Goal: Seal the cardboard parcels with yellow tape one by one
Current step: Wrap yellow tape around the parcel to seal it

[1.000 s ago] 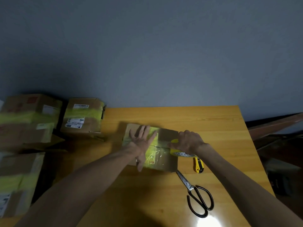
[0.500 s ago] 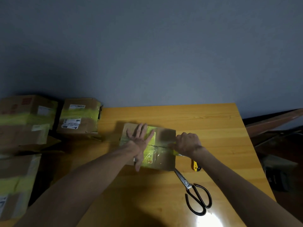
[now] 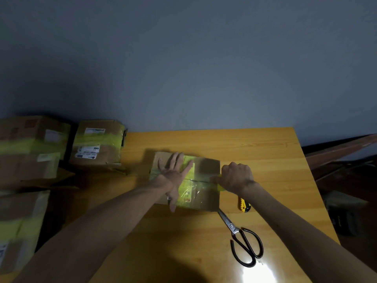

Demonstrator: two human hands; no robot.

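Observation:
A small flat cardboard parcel (image 3: 208, 166) lies in the middle of the wooden table (image 3: 244, 152), with yellow tape across its top. My left hand (image 3: 175, 176) presses flat on the parcel's left half, fingers spread. At the parcel's right edge, my right hand (image 3: 236, 176) is curled round the yellow tape roll (image 3: 221, 187), most of which is hidden under the hand. A strip of tape runs from the roll across the parcel's centre seam.
Black-handled scissors (image 3: 244, 242) lie on the table near the front right. A yellow utility knife (image 3: 243, 205) lies beside my right wrist. Several taped cardboard boxes (image 3: 98, 144) are stacked at the left, off the table's edge. A dark wall stands behind.
My right hand has drawn the tape roll down over the parcel's right edge and closer to the seam. The left hand stays pressed on the parcel.

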